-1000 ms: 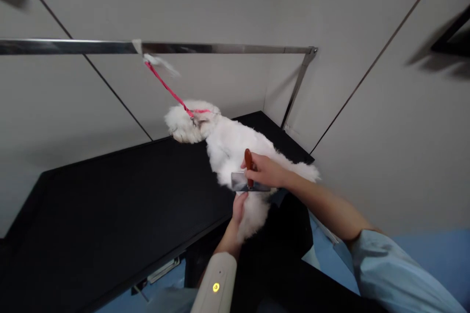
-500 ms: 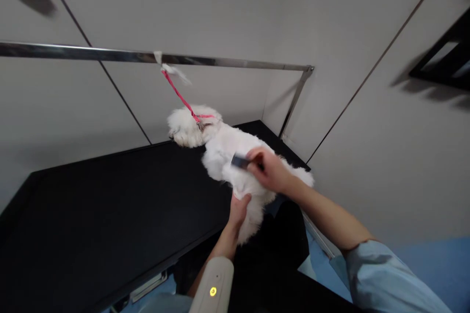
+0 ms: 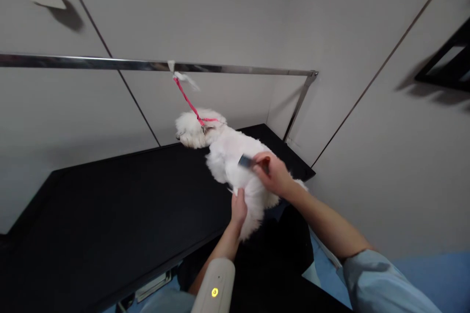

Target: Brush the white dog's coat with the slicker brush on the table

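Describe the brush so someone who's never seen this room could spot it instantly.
Find the long black table, then the white dog toward its right end. Over the dog's body, the person's right hand holds the brush. It shows dark and blurred, unlike the white fur around it and the pink leash.

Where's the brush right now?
In the head view, the brush is just right of centre, in the right hand, over the white dog.
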Motion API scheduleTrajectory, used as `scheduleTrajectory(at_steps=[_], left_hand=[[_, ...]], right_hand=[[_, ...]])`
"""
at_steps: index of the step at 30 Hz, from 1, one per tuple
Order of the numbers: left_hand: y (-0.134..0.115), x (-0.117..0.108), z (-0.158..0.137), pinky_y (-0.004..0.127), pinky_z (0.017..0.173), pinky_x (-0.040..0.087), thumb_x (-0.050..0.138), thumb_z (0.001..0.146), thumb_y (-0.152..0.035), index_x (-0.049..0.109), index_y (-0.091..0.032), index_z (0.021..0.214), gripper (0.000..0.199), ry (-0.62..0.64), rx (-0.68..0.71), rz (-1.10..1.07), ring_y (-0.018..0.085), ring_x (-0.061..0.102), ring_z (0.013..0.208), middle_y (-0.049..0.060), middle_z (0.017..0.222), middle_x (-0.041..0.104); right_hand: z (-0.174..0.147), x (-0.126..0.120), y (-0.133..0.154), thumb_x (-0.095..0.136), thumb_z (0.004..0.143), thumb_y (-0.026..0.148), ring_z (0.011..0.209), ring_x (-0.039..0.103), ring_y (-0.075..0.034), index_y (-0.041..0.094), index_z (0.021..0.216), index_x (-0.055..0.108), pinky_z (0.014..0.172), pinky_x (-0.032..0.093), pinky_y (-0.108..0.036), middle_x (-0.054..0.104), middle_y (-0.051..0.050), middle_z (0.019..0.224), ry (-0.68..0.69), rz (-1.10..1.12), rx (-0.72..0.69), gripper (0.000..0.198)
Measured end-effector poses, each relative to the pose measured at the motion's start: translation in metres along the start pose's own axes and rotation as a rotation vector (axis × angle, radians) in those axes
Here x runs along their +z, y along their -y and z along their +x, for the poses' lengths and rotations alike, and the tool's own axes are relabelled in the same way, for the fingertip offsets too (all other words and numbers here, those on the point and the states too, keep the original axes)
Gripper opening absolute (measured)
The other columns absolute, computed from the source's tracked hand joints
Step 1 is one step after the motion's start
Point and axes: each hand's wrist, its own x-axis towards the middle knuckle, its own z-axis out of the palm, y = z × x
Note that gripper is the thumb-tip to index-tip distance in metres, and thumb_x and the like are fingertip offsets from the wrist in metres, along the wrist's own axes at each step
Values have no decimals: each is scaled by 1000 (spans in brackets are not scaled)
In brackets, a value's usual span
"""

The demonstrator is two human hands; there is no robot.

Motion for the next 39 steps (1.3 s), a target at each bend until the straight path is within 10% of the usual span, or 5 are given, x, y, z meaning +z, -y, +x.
scheduleTrajectory(at_steps=[14, 27, 31, 35, 39], left_hand=[[2, 7, 1, 43, 104, 48, 79, 66, -44, 64, -15, 114, 58, 97, -2, 7, 33, 67, 113, 15, 112, 74], [8, 17, 0, 46, 105, 49, 79, 64, -45, 64, -16, 120, 65, 121, 25, -9, 36, 65, 118, 15, 120, 72], [4, 21, 1, 43, 107, 48, 80, 64, -41, 63, -16, 120, 64, 89, 36, -11, 36, 63, 122, 17, 124, 71], [1, 24, 1, 46, 108, 47, 79, 65, -41, 59, -15, 124, 67, 89, 44, -38, 36, 63, 122, 16, 122, 71], [4, 25, 3, 45, 108, 47, 82, 64, -39, 61, -17, 124, 67, 74, 51, -21, 37, 60, 126, 17, 127, 69]], right_hand=[[-10, -1, -10, 56, 89, 25, 93, 66, -23, 24, 96, 56, 83, 55, -39, 69, -9, 104, -232, 77, -82, 7], [9, -3, -7, 62, 83, 23, 80, 63, -20, 24, 91, 58, 74, 53, -33, 68, -3, 84, 106, -15, -25, 9], [13, -6, -5, 57, 87, 22, 91, 64, -22, 23, 94, 57, 82, 52, -36, 69, -8, 98, -174, -52, -40, 7], [10, -6, -4, 61, 84, 26, 70, 61, -19, 24, 89, 56, 68, 51, -32, 65, -1, 79, 160, -41, -3, 7], [10, -7, -6, 56, 88, 24, 94, 64, -23, 24, 95, 58, 83, 52, -37, 68, -8, 100, -173, -79, -3, 6]])
